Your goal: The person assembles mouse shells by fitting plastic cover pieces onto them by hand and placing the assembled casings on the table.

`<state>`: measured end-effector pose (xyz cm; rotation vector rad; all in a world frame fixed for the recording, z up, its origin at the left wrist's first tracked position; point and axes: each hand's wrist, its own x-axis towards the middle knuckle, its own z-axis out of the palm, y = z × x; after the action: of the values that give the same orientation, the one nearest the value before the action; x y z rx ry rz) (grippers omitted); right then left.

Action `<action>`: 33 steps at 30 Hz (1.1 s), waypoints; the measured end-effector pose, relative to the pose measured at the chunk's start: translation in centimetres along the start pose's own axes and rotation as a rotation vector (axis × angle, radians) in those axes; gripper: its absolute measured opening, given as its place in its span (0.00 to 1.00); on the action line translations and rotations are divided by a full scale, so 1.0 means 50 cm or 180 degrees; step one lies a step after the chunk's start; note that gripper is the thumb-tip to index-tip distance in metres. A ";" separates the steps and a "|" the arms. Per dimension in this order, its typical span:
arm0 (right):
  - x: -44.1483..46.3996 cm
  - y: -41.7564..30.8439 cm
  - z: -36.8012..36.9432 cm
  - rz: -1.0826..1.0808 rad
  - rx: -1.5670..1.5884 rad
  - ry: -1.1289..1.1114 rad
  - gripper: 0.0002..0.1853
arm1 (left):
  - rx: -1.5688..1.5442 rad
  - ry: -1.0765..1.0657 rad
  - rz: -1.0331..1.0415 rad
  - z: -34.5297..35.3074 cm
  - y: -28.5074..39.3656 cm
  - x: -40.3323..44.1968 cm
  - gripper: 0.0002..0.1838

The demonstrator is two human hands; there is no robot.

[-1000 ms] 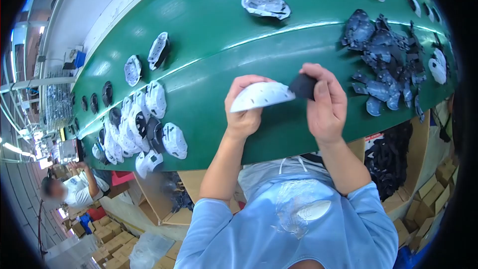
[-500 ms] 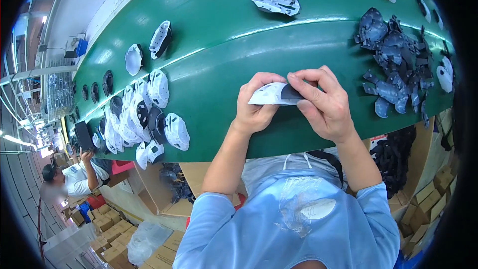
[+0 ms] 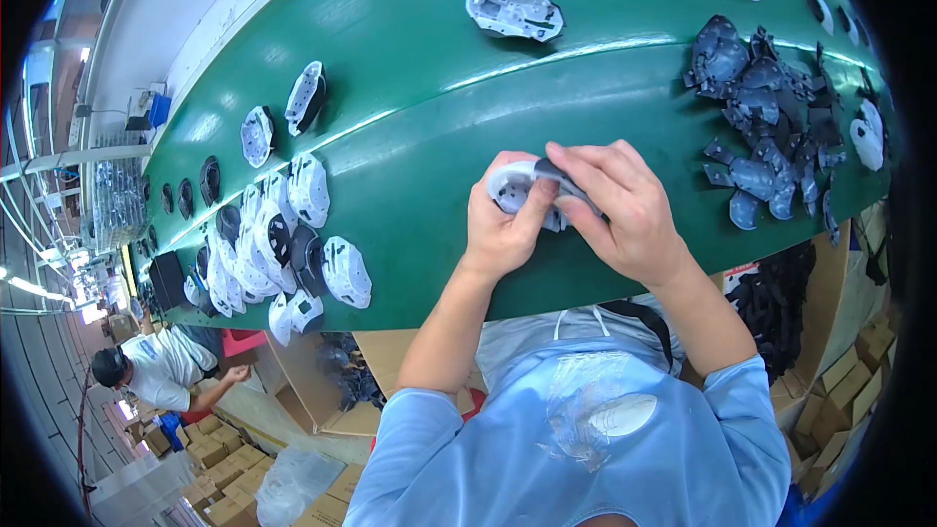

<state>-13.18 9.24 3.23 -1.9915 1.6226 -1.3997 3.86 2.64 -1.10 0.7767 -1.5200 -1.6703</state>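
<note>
White shell (image 3: 509, 193), 1: above the bench (image 3: 420, 224), hollow partly visible, gripped by the left hand (image 3: 498, 234), fingers closed at its 9 o'clock end. Black piece (image 3: 549, 171), 1: touching the shell's 3 o'clock side, long axis about 10 to 4 o'clock; the right hand (image 3: 634, 220) nearer, fingers narrow, pinching it. White-and-black pile (image 3: 250, 254), 1: 9 o'clock. Dark heap (image 3: 756, 98), 1: 2 o'clock. Upturned shell (image 3: 512, 12), 1: 12 o'clock, well apart.

Held shell (image 3: 510, 194) between shell cluster (image 3: 256, 259), left, and part heap (image 3: 753, 109), right
</note>
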 end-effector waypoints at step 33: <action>0.010 0.083 0.072 0.0117 0.0271 0.0234 0.08 | -0.0228 0.1252 0.0356 0.021 -0.021 0.029 0.23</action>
<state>-13.13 5.95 -1.18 -1.8746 1.5927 -1.5184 2.07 2.01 -1.98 0.9028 -1.1999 -1.3842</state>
